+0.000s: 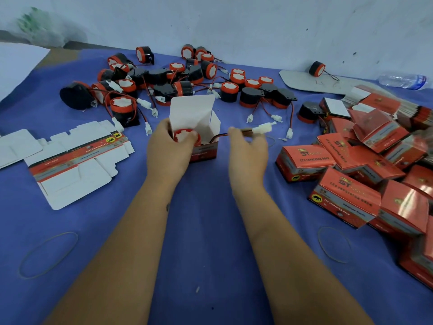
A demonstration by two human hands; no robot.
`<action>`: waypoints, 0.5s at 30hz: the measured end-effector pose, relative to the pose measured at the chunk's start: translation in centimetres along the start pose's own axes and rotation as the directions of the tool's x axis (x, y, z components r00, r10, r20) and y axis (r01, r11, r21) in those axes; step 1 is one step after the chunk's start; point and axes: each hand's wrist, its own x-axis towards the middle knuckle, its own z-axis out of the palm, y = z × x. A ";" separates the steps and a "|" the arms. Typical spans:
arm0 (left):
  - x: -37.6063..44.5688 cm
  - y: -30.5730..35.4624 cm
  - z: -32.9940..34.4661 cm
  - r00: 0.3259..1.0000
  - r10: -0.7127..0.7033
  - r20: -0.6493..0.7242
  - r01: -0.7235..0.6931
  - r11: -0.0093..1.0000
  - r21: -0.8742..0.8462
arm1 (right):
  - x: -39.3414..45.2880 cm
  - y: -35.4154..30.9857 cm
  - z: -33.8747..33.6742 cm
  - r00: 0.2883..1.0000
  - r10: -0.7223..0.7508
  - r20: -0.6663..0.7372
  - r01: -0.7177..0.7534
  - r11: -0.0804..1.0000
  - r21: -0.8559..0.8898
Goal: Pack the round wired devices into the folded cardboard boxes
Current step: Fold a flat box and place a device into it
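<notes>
The open box (pixel 206 137) sits in the middle of the blue bench (pixel 206 231), and everything here is told from that box. Its white lid flap stands up at the back. The round device (pixel 186 135) sits in the left half of the box, with its red and white face turned up. The left hand (pixel 167 148) is at the box's left side, and its grip is curled round the device, with fingertips on the red rim.

The device's wire (pixel 221 136) runs out over the box's right wall. It lies nearly flat, pointing right and away from the box. The right hand (pixel 249 148) is just to the right of the box. Its grip pinches the wire near the white plug (pixel 263 128), which sticks out past the fingers to the right. So the plug end is outside the box, and the right hand is the nearer one to it. I think the wire must come back left and down into the free space at the box's right side.

Behind the box lies a heap of loose devices (pixel 187 83) with their wires. Left of the box lie flat unfolded boxes (pixel 77 160). Far to the right is a pile of closed boxes (pixel 351 174). Nothing stands between the plug and the box opening, but the tall lid flap stands close behind it.
</notes>
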 end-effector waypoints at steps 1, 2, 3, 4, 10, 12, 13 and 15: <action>0.0 0.0 0.1 1.000 0.001 0.006 -0.001 1.000 -0.007 | 0.3 -0.3 -0.3 0.999 0.002 -0.035 0.004 0.988 0.151; 0.1 0.1 0.1 1.000 -0.002 0.007 0.002 1.000 -0.015 | 0.5 -0.6 -0.7 0.999 -0.031 -0.045 0.040 0.973 0.229; 0.1 0.2 0.2 1.000 -0.006 0.011 0.006 1.000 -0.022 | 0.6 -0.9 -1.0 0.996 -0.088 -0.031 0.093 0.961 0.260; 0.0 0.2 0.2 1.000 -0.007 0.023 0.008 1.000 -0.026 | 0.7 -1.1 -1.3 0.988 -0.155 0.004 0.147 0.946 0.289; -0.5 0.6 0.8 0.981 0.042 0.190 -0.036 0.999 -0.035 | 1.0 -1.7 -1.9 0.913 -0.198 0.357 0.117 0.965 0.235; -0.7 0.7 0.9 0.967 0.074 0.243 -0.061 0.996 -0.061 | 1.4 -1.2 -1.6 0.941 -0.244 0.233 0.256 0.966 -0.022; -0.8 0.7 0.8 0.960 0.087 0.266 -0.070 0.995 -0.072 | 1.5 -1.0 -1.6 0.941 -0.283 0.188 0.311 0.940 -0.139; -0.8 0.7 0.8 0.953 0.100 0.287 -0.079 0.993 -0.085 | 1.8 -0.4 -1.9 0.914 -0.376 0.156 0.405 0.878 -0.257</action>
